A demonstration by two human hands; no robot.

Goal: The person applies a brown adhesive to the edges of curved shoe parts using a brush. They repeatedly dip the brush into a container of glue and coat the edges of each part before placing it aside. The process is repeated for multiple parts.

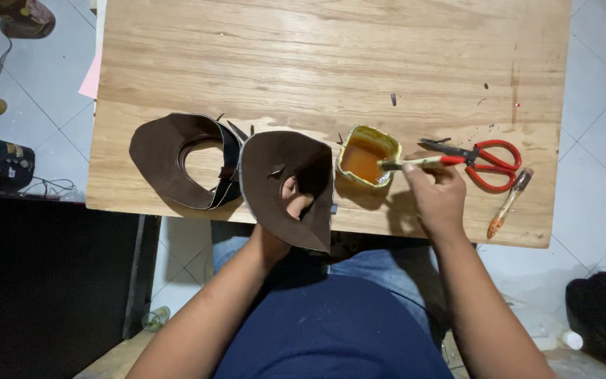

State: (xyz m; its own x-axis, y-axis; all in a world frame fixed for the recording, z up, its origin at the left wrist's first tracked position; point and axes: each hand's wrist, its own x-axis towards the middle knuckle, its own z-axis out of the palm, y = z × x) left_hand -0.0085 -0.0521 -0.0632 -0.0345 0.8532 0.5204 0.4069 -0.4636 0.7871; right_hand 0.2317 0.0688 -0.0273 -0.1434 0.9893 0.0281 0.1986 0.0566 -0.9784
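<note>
On the wooden worktop (317, 63), the right hand (438, 193) fingers grip a brush (415, 163) dipped into a small tub of amber glue (367, 156). The left hand (290, 203) fingers hold a curved brown leather piece (282, 186).

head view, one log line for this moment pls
left hand: holds brown leather piece | right hand: brush dipped in glue tub | scissors: on table

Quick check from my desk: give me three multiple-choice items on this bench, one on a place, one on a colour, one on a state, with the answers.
1. Where do the scissors lie?
A. right of the glue tub
B. left of the leather pieces
C. on the floor

2. What colour are the scissor handles?
A. blue
B. red
C. black

3. What is the right hand doing?
A. resting flat
B. holding a brush
C. gripping scissors

Answers: 1 A, they lie beyond the glue tub. 2 B, red loops. 3 B, brush tip sits in the tub.
</note>
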